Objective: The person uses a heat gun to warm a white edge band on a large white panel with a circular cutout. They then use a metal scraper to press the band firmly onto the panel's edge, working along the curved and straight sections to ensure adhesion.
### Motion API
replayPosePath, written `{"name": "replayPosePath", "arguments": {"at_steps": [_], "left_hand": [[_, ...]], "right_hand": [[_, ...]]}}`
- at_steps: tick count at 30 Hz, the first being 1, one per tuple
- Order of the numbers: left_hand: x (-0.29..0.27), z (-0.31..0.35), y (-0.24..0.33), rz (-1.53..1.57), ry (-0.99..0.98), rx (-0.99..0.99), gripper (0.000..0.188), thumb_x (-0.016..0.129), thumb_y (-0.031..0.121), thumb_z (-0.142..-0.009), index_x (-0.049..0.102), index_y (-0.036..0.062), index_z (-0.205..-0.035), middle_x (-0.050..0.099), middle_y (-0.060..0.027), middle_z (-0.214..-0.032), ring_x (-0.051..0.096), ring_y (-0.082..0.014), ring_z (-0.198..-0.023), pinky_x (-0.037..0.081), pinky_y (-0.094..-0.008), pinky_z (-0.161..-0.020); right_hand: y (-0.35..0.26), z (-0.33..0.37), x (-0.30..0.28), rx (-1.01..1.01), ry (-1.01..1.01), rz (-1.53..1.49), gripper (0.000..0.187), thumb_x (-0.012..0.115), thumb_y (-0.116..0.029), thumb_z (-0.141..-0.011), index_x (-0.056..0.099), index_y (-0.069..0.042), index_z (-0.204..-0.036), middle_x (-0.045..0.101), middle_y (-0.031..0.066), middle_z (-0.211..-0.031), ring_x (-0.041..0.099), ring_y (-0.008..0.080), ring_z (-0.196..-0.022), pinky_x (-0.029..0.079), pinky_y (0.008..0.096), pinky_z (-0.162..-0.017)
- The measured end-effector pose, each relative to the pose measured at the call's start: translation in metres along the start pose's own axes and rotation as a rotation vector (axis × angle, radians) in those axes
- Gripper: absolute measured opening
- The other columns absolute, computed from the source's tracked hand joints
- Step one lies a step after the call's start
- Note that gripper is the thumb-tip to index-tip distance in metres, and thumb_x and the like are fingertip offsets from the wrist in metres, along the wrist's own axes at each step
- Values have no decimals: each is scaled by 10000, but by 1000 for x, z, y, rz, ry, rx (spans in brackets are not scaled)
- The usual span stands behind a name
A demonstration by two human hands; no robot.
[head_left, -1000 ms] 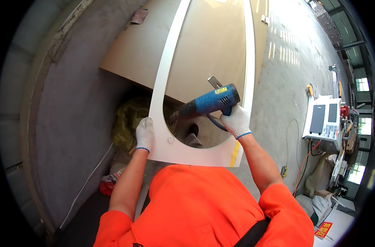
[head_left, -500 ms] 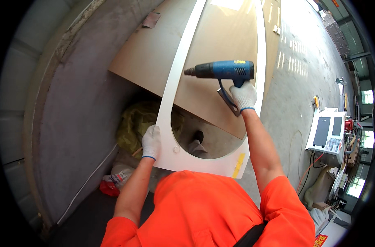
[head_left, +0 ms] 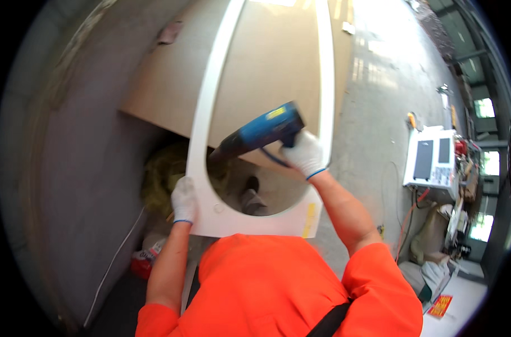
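My right hand [head_left: 303,155], in a white knit glove, grips the handle of a blue and black heat gun [head_left: 261,130]. Its dark nozzle points down and left, near the inner left edge of a white frame [head_left: 198,132] with a long rounded opening; whether it touches cannot be told. At the frame's lower left corner, my gloved left hand [head_left: 184,200] is closed on the outer edge, fingers partly hidden. A yellow strip [head_left: 309,221] marks the frame's lower right corner. Motion smears the gun.
Large brown boards [head_left: 171,84] lie under the frame. A grey wall [head_left: 87,151] stands at left, a yellowish bag [head_left: 160,177] and a red and white bag [head_left: 145,259] beside it. A white machine [head_left: 433,157] with trailing cables stands on the right floor.
The heat gun's nozzle has swung from level to down and left, and the gun has come lower, nearer the frame's rounded end. My left hand keeps its hold at the frame's edge.
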State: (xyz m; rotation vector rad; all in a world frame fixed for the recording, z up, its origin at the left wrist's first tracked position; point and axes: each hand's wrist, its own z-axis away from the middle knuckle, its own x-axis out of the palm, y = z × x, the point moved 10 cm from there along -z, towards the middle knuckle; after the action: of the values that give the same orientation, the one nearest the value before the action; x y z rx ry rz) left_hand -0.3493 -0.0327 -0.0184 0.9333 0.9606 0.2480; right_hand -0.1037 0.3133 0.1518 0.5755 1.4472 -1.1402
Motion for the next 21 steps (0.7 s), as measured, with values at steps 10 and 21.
{"name": "replayPosePath", "arguments": {"at_steps": [10,21], "left_hand": [[7,-13,2,100,-7,-53,490,494,386,-1126,701,-52,-1198,745,-282,-1102,718,-435,-1048,541,-473,-939],[-2,-6,14,-26,27,-36,477,487,411,-1124,725,-2,-1158,748,-279,-1097,703,-486,-1056,545,-530,-937]], "right_hand": [[8,69,-10,-66,-210,-94,304,772,-214,-704,709,-10,-919,730,254,-852,735,472,-838,614,493,-742],[9,-26,8,85,74,-98,316,781,-319,-765,746,-58,-941,776,230,-908,766,440,-887,614,536,-792]]}}
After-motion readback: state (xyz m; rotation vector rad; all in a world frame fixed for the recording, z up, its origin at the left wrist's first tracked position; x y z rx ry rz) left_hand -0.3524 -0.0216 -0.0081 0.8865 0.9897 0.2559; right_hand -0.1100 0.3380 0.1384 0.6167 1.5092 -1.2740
